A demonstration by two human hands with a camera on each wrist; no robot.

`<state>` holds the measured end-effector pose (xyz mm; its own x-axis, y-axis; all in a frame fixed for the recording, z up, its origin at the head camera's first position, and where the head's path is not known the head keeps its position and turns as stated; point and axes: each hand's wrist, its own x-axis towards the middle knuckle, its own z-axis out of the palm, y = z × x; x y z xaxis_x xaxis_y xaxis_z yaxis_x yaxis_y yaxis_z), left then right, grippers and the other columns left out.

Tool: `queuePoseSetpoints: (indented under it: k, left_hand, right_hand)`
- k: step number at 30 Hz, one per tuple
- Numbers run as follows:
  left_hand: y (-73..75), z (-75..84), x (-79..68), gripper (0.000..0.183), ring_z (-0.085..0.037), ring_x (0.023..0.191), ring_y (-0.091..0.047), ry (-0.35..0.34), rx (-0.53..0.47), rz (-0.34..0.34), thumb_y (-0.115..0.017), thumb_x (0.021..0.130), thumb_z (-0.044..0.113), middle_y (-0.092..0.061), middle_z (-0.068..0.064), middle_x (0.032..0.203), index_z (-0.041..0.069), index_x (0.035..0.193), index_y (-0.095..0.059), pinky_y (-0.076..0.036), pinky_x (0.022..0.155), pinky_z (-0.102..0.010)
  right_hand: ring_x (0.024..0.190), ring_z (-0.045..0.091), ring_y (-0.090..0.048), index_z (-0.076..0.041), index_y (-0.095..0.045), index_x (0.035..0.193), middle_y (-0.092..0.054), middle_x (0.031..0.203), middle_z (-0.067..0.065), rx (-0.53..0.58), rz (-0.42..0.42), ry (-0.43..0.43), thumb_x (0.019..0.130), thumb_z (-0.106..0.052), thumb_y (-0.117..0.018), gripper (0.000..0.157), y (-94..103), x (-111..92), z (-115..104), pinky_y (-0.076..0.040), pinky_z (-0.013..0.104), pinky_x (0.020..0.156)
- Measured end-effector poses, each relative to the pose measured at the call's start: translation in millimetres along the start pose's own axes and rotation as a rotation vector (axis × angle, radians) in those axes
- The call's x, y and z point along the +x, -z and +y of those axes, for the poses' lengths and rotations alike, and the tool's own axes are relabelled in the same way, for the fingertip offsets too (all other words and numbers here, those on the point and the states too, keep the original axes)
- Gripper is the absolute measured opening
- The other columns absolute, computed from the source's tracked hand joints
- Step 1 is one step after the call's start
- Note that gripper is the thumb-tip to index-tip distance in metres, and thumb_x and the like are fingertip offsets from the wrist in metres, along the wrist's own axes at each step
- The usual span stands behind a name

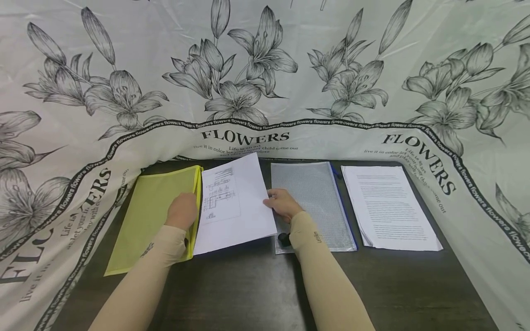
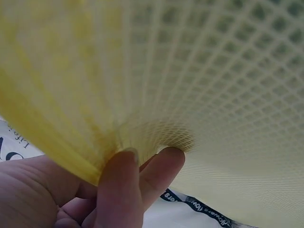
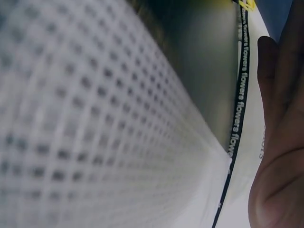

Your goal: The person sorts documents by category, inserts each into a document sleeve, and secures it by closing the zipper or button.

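1. Plainly, the printed paper (image 1: 236,204) is between the two hands, to the left of the right hand (image 1: 285,204) and right against the bright edge of the yellow mesh pouch (image 1: 155,216).
2. Its longer side seems to run away from the person, roughly along that edge; whether any of it sits inside the pouch, I cannot tell from where I stand.
3. Of the two, the right hand is nearer, pinching the paper's right edge between thumb and fingers.
4. The left hand (image 1: 182,211) pinches the pouch's mesh near its bright edge, thumb and fingertip showing in the left wrist view.
5. As for looks, the paper is white, with a fine framed line drawing toward its left and a blank right part; it sits tilted, its near edge apparently raised above the dark table (image 1: 232,294).
6. Rightward lie a grey mesh pouch (image 1: 308,197) and a stack of printed sheets (image 1: 389,207).
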<state>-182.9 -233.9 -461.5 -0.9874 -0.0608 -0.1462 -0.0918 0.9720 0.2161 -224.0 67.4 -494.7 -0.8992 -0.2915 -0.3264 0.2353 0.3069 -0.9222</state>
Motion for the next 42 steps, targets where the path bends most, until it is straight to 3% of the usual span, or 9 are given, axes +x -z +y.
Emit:
queuePoseSetpoints:
  k: [8,14,22,29,35,42]
  left_hand:
    - [0.5,2.0,-3.0,0.024,-0.027,0.063,-0.058,-0.001,0.005,-0.027,-0.042,0.100,-0.004,-0.061,-0.017,0.075,-0.009,0.092,-0.063,-0.048,0.052,-0.035]
    - [-1.5,1.6,-4.7,0.023,-0.027,0.064,-0.058,-0.034,0.011,-0.008,-0.043,0.099,-0.004,-0.061,-0.016,0.075,-0.009,0.090,-0.064,-0.049,0.054,-0.037]
    - [0.5,3.0,-4.4,0.023,-0.025,0.060,-0.056,-0.029,-0.012,-0.011,-0.045,0.098,-0.004,-0.060,-0.014,0.070,-0.007,0.084,-0.063,-0.045,0.050,-0.032]
    - [-0.9,-2.0,-1.0,0.024,-0.027,0.064,-0.055,-0.001,-0.039,-0.032,-0.041,0.099,-0.002,-0.059,-0.016,0.076,-0.006,0.088,-0.062,-0.045,0.053,-0.035]
    - [4.1,-1.6,-1.6,0.023,-0.026,0.062,-0.053,-0.010,-0.047,-0.050,-0.041,0.098,-0.005,-0.057,-0.015,0.074,-0.005,0.087,-0.061,-0.045,0.052,-0.034]
    - [6.6,-0.9,-1.8,0.023,-0.026,0.062,-0.053,-0.005,-0.037,-0.072,-0.040,0.098,-0.005,-0.058,-0.015,0.075,-0.007,0.092,-0.062,-0.044,0.052,-0.033]
  right_hand:
    - [0.128,0.032,-0.057,0.001,-0.047,0.148,-0.056,0.143,0.019,-0.052,-0.019,0.007,0.102,-0.014,-0.059,0.050,-13.3,4.0,-1.9,-0.048,0.048,0.104]
    - [0.129,0.032,-0.056,-0.005,-0.049,0.148,-0.056,0.144,0.016,-0.142,0.041,-0.006,0.103,-0.020,-0.059,0.049,-17.0,7.2,-4.2,-0.045,0.051,0.107]
    - [0.118,0.030,-0.064,-0.003,-0.054,0.143,-0.064,0.133,0.017,-0.191,0.111,0.073,0.103,-0.013,-0.059,0.042,-21.5,11.3,-12.2,-0.051,0.047,0.100]
    - [0.112,0.031,-0.067,0.001,-0.054,0.142,-0.065,0.129,0.021,-0.150,0.125,0.118,0.101,-0.007,-0.059,0.042,-27.2,9.2,-16.8,-0.056,0.042,0.092]
    - [0.111,0.029,-0.067,0.001,-0.058,0.138,-0.067,0.126,0.019,-0.239,0.201,0.176,0.101,-0.006,-0.059,0.037,-29.9,10.0,-20.8,-0.054,0.043,0.095]
    - [0.104,0.027,-0.068,0.001,-0.058,0.139,-0.068,0.122,0.018,-0.228,0.204,0.162,0.101,-0.006,-0.059,0.038,-35.3,8.0,-25.7,-0.056,0.040,0.090]
